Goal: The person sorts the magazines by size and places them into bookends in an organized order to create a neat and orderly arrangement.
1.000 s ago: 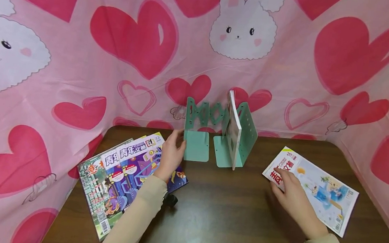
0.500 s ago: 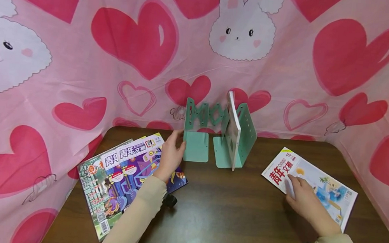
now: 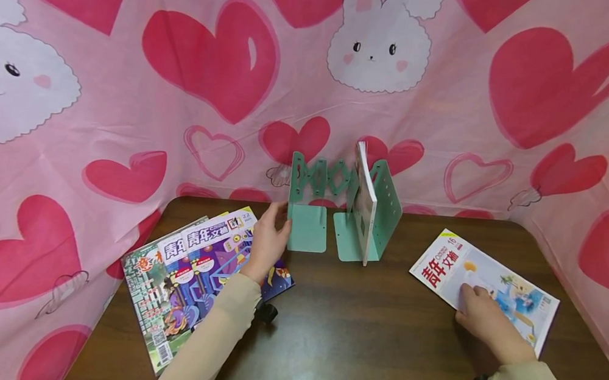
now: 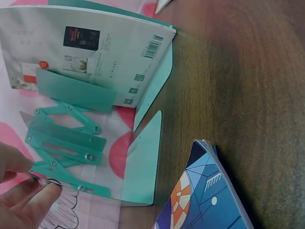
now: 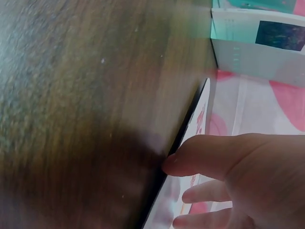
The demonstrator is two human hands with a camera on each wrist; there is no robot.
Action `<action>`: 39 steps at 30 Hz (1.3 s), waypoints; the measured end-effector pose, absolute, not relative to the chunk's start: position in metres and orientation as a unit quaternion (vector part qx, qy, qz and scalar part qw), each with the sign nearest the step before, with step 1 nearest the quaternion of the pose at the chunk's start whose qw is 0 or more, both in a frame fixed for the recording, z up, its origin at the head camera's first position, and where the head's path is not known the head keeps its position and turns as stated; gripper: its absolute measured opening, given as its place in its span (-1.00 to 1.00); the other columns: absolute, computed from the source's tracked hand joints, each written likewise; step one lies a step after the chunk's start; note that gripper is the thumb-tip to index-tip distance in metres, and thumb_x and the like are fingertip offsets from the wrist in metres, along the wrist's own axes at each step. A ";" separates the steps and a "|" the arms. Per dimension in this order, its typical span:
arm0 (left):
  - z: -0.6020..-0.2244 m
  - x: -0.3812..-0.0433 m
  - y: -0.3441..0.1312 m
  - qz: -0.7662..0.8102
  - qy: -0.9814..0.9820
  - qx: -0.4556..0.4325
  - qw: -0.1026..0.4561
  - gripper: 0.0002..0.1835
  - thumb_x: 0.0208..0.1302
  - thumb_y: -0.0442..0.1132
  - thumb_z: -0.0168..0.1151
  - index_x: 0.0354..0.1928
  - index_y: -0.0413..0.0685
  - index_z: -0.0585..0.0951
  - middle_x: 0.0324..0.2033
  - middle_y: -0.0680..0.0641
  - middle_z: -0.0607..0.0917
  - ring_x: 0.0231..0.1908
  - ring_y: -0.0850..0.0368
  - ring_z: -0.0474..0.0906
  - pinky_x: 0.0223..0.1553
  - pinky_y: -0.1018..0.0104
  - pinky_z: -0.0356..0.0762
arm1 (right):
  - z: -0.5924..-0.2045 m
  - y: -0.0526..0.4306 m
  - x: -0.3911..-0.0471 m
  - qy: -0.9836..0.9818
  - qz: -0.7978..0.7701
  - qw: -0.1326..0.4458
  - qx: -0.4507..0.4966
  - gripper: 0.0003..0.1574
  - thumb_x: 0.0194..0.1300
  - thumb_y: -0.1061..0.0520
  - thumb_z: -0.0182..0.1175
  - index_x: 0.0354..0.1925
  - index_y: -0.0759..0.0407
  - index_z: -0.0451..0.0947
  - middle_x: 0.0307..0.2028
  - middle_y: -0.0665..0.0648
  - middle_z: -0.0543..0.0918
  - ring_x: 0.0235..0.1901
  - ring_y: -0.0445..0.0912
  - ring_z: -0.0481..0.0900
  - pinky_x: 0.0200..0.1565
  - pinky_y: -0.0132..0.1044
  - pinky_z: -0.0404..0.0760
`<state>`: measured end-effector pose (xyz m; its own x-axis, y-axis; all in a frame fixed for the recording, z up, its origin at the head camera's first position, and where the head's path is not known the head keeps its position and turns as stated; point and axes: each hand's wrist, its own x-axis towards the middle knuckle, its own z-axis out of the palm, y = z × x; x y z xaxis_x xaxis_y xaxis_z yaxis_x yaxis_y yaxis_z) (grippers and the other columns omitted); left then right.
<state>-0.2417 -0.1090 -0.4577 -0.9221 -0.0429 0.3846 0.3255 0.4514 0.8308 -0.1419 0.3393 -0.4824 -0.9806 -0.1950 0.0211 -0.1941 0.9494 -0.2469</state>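
Observation:
My left hand [image 3: 268,244] holds the left upright of a green metal expandable bookend [image 3: 307,230]. In the left wrist view, thumb and fingers [image 4: 45,198] lie on either side of the upright's edge. A magazine [image 3: 368,236] stands in the bookend, leaning by its right plate. On the right, my right hand [image 3: 492,324] touches a magazine with a white and blue cover [image 3: 449,259], which lies flat. The thumb is at its near edge, with loosely extended fingers [image 5: 205,192] over the cover, as the right wrist view shows.
Several overlapping magazines [image 3: 203,272] lie on the left of the brown wooden table [image 3: 345,335], partly under my left forearm. A pink cloth [image 3: 427,116] with hearts and rabbits hangs behind and along both sides.
My right hand has moved right and toward me along the flat magazine, uncovering its title, and its fingers have come down onto the cover. The left hand has stayed at the bookend.

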 end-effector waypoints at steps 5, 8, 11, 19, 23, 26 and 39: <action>-0.456 -0.241 -0.109 -0.523 -0.831 -0.080 0.174 -0.57 0.44 -0.37 0.29 0.31 -0.09 0.55 0.16 -0.17 0.71 0.14 -0.11 0.67 0.22 0.00 0.61 | -0.485 0.338 -0.141 0.988 -0.118 -0.001 -0.100 -0.53 0.01 0.33 0.37 -0.19 0.58 0.40 -0.38 0.44 0.48 -0.40 0.30 0.54 -0.29 0.25 0.56; -0.456 -0.241 -0.108 -0.533 -0.825 -0.083 0.168 -0.57 0.45 -0.35 0.28 0.32 -0.08 0.55 0.18 -0.16 0.71 0.17 -0.10 0.66 0.24 0.03 0.60 | -0.486 0.335 -0.140 0.990 -0.107 0.011 -0.094 -0.49 0.05 0.33 0.38 -0.14 0.65 0.39 -0.37 0.46 0.48 -0.38 0.31 0.53 -0.25 0.27 0.57; -0.455 -0.240 -0.108 -0.539 -0.822 -0.084 0.162 -0.57 0.47 -0.34 0.27 0.33 -0.08 0.54 0.21 -0.16 0.69 0.20 -0.09 0.65 0.25 0.06 0.59 | -0.487 0.332 -0.137 0.992 -0.094 0.016 -0.080 -0.38 0.07 0.33 0.40 -0.05 0.72 0.36 -0.32 0.55 0.48 -0.35 0.41 0.52 -0.23 0.35 0.58; -0.454 -0.240 -0.106 -0.543 -0.818 -0.081 0.171 -0.58 0.44 -0.38 0.26 0.31 -0.12 0.57 0.16 -0.20 0.71 0.16 -0.12 0.67 0.23 0.06 0.61 | -0.488 0.326 -0.131 0.995 -0.095 -0.015 -0.042 -0.54 0.16 0.41 0.24 -0.03 0.62 0.32 -0.29 0.57 0.49 -0.33 0.45 0.54 -0.30 0.36 0.57; -0.454 -0.240 -0.107 -0.543 -0.816 -0.085 0.180 -0.58 0.43 -0.38 0.27 0.30 -0.14 0.57 0.16 -0.21 0.72 0.15 -0.15 0.68 0.20 0.04 0.63 | -0.488 0.326 -0.131 0.994 -0.098 -0.034 -0.040 -0.41 0.21 0.41 0.21 0.20 0.56 0.38 -0.23 0.57 0.54 -0.26 0.48 0.57 -0.21 0.40 0.58; -0.454 -0.240 -0.107 -0.543 -0.816 -0.084 0.178 -0.57 0.44 -0.35 0.27 0.31 -0.12 0.57 0.17 -0.20 0.72 0.15 -0.14 0.68 0.21 0.04 0.62 | -0.489 0.326 -0.130 0.993 -0.117 -0.024 -0.020 -0.40 0.30 0.38 0.13 0.30 0.43 0.39 -0.13 0.59 0.53 -0.12 0.55 0.54 -0.22 0.58 0.51; -0.453 -0.238 -0.106 -0.536 -0.820 -0.061 0.188 -0.60 0.50 -0.15 0.27 0.30 -0.03 0.63 0.11 -0.13 0.76 0.11 -0.03 0.72 0.19 0.03 0.63 | -0.493 0.322 -0.120 0.974 -0.188 -0.120 -0.023 -0.31 0.31 0.49 -0.06 0.41 0.42 0.27 0.03 0.68 0.54 -0.04 0.56 0.55 -0.14 0.48 0.52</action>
<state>-0.2382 -0.1062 -0.4528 -0.9218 -0.1014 0.3743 0.3022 0.4170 0.8572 -0.1201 0.3223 -0.4926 -0.9702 0.0006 0.2423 -0.0898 0.9280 -0.3616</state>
